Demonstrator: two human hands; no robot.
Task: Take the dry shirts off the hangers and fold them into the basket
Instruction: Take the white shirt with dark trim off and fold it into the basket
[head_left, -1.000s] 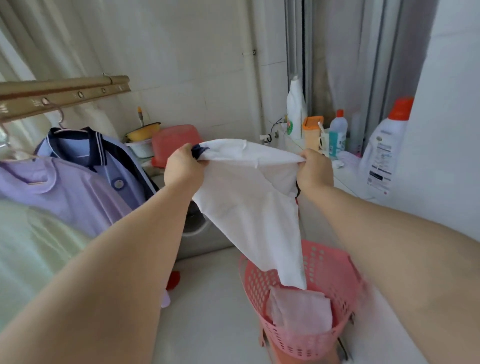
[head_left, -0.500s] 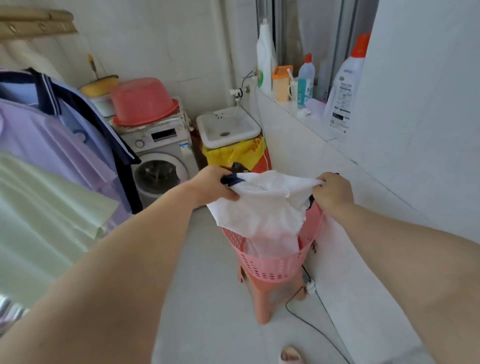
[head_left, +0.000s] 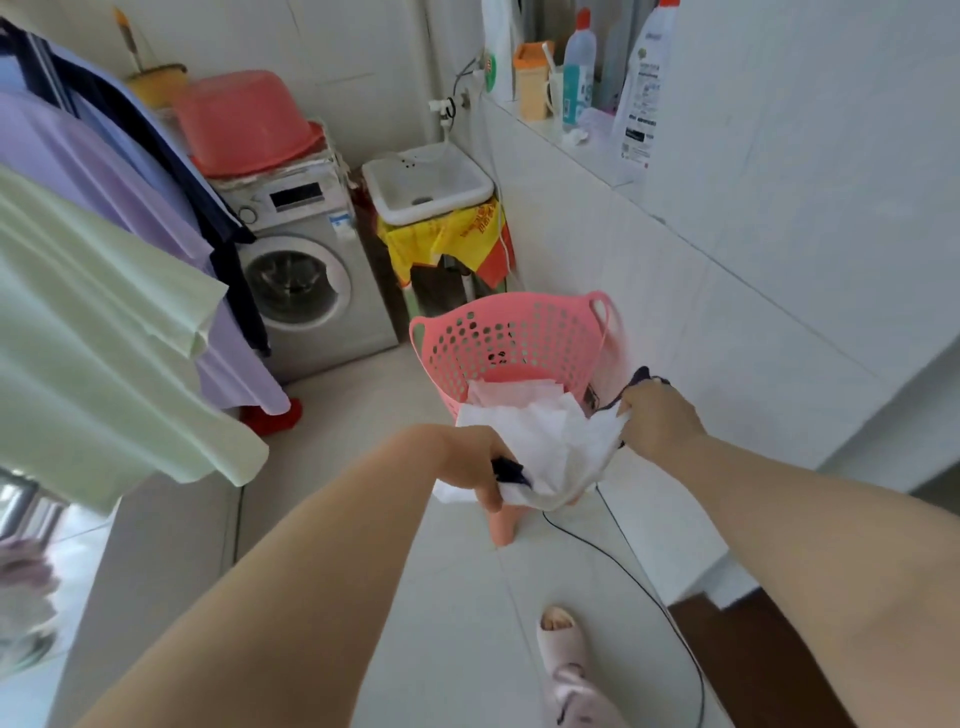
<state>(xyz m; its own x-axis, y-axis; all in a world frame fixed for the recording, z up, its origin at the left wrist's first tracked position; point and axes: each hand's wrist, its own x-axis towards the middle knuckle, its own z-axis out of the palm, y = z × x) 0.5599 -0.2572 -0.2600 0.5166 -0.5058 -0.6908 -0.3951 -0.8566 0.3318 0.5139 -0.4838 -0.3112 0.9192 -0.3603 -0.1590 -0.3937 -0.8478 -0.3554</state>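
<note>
Head cam looking down at my hands: my left hand (head_left: 470, 462) is curled tight round one end of the white shirt (head_left: 550, 447) — a bit of dark trim pokes out by my fingers — and my right hand (head_left: 657, 421) pinches the other end. The shirt's bunched up between them, sagging over the near rim of the pink basket (head_left: 519, 332), with a folded pinkish piece (head_left: 514, 388) lying inside. Off to my left a green shirt (head_left: 93, 332) and a purple shirt (head_left: 104, 171) hang near the washing machine (head_left: 306, 280).
</note>
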